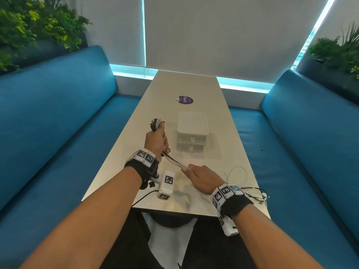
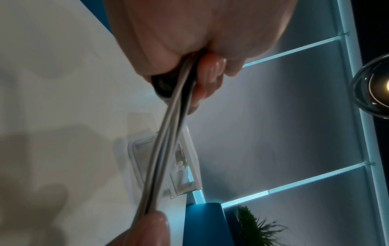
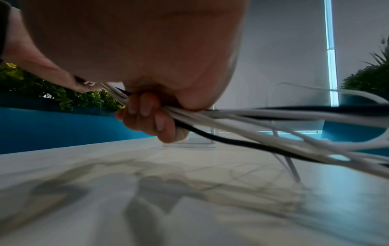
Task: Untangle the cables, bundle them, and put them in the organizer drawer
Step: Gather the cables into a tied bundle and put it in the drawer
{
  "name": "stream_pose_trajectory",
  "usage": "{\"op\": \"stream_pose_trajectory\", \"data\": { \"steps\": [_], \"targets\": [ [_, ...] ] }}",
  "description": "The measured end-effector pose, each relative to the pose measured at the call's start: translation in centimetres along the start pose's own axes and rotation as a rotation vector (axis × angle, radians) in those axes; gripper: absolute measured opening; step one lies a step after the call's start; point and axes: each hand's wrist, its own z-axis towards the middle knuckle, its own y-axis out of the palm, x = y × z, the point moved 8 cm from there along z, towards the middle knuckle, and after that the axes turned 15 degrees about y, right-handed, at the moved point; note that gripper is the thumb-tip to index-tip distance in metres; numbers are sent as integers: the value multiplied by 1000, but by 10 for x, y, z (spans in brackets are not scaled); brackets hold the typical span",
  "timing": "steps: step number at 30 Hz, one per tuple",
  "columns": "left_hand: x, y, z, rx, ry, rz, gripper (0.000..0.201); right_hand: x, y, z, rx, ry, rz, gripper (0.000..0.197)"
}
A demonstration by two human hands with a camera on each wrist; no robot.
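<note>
The left hand (image 1: 156,139) is raised above the long pale table (image 1: 223,117), fingers curled tight round the bunch of white and black cables (image 1: 172,161); a looped end of the bunch sticks out past the top of the fist, away from the person. From the underside of that fist the strands run taut, down and to the right, into the right hand (image 1: 202,178), which sits low, close above the table surface. Right grip: closed on the same strands, w/ fingers (image 3: 145,106) wrapped round them in the right wrist view; thumb tip and index knuckle meet the strands at the hand's front in the head view. Behind the right hand the loose cable ends fan out, approx. toward the table's near right corner, some resting on the surface, w/ a thin white loop standing up just beside the wrist. In the left wrist view the strands (image 2: 168,133) cross the frame as one tight band between the two hands. The translucent white two-drawer plastic organizer (image 1: 192,131) stands on the table just beyond the hands, to the right of the left fist, both drawers pushed in, apart from the cables. A round purple sticker (image 1: 184,100) lies further along the table. Blue upholstered benches (image 1: 58,113) flank both sides.
</note>
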Motion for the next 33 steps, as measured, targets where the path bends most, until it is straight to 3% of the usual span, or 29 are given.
{"op": "stream_pose_trajectory", "data": {
  "steps": [2, 7, 14, 20, 26, 30, 33],
  "targets": [
    [1, 4, 1, -22, 19, -38, 41, 2, 2, 1, -9, -17, 39, 67],
    [5, 16, -4, -98, 19, -107, 44, 0, 5, 4, 27, -72, 40, 40],
    [-12, 2, 0, -183, 101, 384, 47, -9, -4, 10, -19, -66, -80, 33],
    [-26, 21, -24, -673, 252, 987, 46, -17, 0, 10, -72, -79, -229, 35],
    [-46, 23, -34, -839, 132, 1033, 40, -5, -8, 7, 36, -74, -497, 50],
    [-62, 27, -39, -982, 84, 1145, 44, 0, -13, 5, 11, -60, -372, 32],
    [-64, 25, -38, -990, 88, 1243, 29, 3, -18, 2, 21, -63, -293, 28]
  ]
}}
